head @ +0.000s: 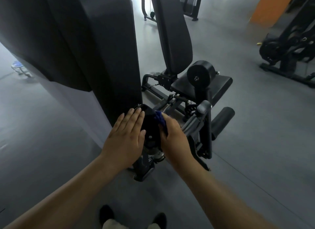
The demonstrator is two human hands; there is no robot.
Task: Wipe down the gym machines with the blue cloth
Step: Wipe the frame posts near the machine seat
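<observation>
Left hand (127, 136) flat, fingers straight, on left face of black roller pad (150, 124). Right hand (173, 138) clenched on blue cloth (159, 120), pressed to pad's right side (fingertips out of sight). Tall black shroud (95, 46) tight against pad's far-left edge; open grey floor (51, 126) left. Seat (219, 83) and backrest (170, 32) beyond, backrest top out of frame. Second machine (288, 46) far right, cut off, dark.

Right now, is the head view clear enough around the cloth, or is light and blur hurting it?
Head view: dim and bluish; glare from the far top washes the floor; the black pad loses detail in shadow; the blue cloth and right hand are slightly motion-blurred; the left hand is sharper; edges bend, wide-angle.
</observation>
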